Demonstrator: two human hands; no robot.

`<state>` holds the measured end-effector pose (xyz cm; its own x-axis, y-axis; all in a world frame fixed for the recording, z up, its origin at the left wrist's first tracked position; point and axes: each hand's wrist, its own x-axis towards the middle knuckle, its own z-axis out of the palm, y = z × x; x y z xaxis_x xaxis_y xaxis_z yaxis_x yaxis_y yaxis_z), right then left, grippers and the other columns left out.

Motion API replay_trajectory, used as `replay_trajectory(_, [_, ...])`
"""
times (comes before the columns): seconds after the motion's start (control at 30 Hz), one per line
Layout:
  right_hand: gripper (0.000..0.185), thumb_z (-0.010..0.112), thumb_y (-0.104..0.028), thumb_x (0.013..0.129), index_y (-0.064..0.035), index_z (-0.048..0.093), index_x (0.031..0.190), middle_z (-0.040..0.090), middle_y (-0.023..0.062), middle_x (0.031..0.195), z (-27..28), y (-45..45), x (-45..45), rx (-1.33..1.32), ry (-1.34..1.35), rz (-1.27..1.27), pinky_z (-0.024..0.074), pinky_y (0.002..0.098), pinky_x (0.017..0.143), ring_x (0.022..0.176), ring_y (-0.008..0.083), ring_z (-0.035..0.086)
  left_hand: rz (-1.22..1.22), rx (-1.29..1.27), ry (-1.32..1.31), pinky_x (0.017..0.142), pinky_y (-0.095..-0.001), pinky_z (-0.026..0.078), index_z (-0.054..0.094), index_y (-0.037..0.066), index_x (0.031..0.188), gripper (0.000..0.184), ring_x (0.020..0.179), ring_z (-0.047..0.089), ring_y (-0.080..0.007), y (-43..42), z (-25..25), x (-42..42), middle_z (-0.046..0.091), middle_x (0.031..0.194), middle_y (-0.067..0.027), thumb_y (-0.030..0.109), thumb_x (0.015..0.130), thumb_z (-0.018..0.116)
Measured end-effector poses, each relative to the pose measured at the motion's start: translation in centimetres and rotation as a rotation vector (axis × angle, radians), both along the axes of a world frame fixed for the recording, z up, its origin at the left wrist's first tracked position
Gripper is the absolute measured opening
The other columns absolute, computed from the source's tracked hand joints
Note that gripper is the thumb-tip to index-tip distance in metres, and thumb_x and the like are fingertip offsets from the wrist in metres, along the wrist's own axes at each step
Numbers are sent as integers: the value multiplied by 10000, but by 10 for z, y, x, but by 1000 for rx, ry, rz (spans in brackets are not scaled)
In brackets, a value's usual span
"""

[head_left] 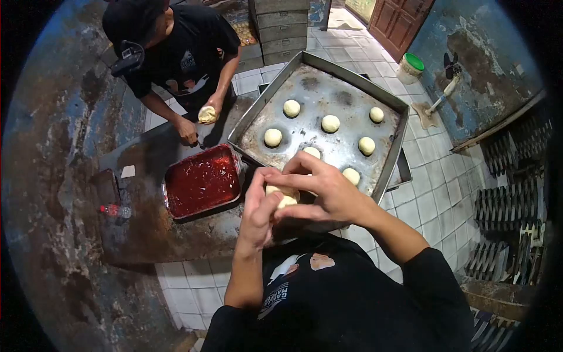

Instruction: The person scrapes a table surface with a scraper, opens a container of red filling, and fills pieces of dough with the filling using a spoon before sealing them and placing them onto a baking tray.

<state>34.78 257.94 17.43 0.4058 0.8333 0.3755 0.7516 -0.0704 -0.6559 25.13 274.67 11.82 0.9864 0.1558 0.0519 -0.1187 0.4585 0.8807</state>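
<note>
Between my two hands is a pale ball of dough (286, 201), partly covered by fingers. My left hand (259, 205) cups it from the left with the thumb pressed on its side. From the right, my right hand (319, 189) curls its fingers over the top, thumb below. Just beyond my hands lies a large metal baking tray (264, 124) with several round dough balls (330, 124) spaced apart on it. To the left of my hands stands a rectangular pan of dark red filling (199, 183).
Across the table, a co-worker (187, 53) holds a flattened piece of dough (207, 115) in one hand, with the other hand near the red pan. A red-capped bottle (115, 210) lies on the table (146, 234) at left. A green-lidded bucket (410, 67) stands by the far wall.
</note>
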Motion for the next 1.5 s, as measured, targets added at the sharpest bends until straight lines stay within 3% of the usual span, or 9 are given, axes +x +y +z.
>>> replay_trajectory(0.1, [470, 746, -312, 928, -63, 682, 1321, 639, 100, 1085, -14, -5, 4, 39, 266, -113, 532, 343, 851, 1019, 224, 645, -37, -209, 114, 465, -147, 292, 374, 70, 1378, 543, 604, 459, -1, 9, 10, 1, 618, 874, -19, 238, 954, 668])
replay_trajectory(0.33, [462, 725, -139, 950, -83, 579, 1385, 641, 60, 1249, -33, 5, -11, 431, 1553, 33, 590, 283, 846, 1070, 132, 658, 380, 389, -49, 634, -179, 457, 578, 31, 1168, 335, 714, 566, -51, -13, 46, 26, 624, 871, -28, 91, 880, 739])
replay_trajectory(0.5, [458, 761, -83, 904, -7, 573, 1314, 657, 57, 1223, -57, 27, -23, 861, 1024, -214, 539, 293, 907, 1058, 139, 652, 124, 335, -266, 928, -308, 491, 572, 6, 1030, 256, 991, 613, -140, -36, 62, 46, 649, 1020, -99, 44, 795, 665])
replay_trajectory(0.73, [398, 745, -120, 920, 33, 643, 1273, 680, 74, 1216, -37, -23, 10, 502, 873, 119, 485, 351, 998, 1147, 159, 613, 127, 220, -461, 1158, -499, 358, 499, 42, 1092, 385, 1035, 697, -215, -48, 58, 55, 647, 911, -43, 25, 779, 723])
replay_trajectory(0.93, [270, 727, -158, 907, 43, 682, 1080, 731, 59, 915, -37, -18, 2, 875, 658, -204, 527, 311, 779, 847, 159, 667, 139, 291, -530, 1043, -428, 479, 395, 43, 1192, 565, 853, 666, -137, -71, 52, 62, 593, 856, -14, -8, 763, 759])
replay_trajectory(1.03, [185, 691, -135, 930, 17, 707, 1035, 716, 157, 870, -12, -46, 47, 82, 567, 186, 553, 334, 790, 846, 194, 707, 77, 185, -318, 767, -295, 504, 340, 31, 1222, 576, 813, 582, -95, -40, 34, 68, 564, 902, -49, -30, 803, 731])
replay_trajectory(1.13, [322, 789, -132, 878, -9, 708, 1164, 751, 130, 1054, 1, -61, 68, 79, 518, -166, 582, 349, 889, 1037, 216, 727, 442, 858, -317, 797, -318, 489, 427, 56, 1187, 516, 814, 540, -186, -28, 7, 105, 461, 1075, -55, -8, 774, 730])
replay_trajectory(1.3, [439, 865, -180, 797, -35, 709, 1180, 705, 116, 1119, 7, -51, 98, 4, 241, -245, 601, 341, 879, 998, 211, 712, 103, 749, -251, 668, -425, 563, 395, 93, 1228, 658, 818, 740, -373, -46, -35, 154, 664, 889, -172, 173, 770, 860])
replay_trajectory(1.5, [402, 850, -166, 768, -30, 719, 1123, 719, 115, 1017, -65, -72, 196, 45, 280, -397, 584, 336, 828, 924, 208, 719, 139, 1168, -212, 1027, -519, 439, 289, 108, 1434, 954, 1215, 548, -421, -31, -24, 178, 495, 1345, -204, 232, 683, 864])
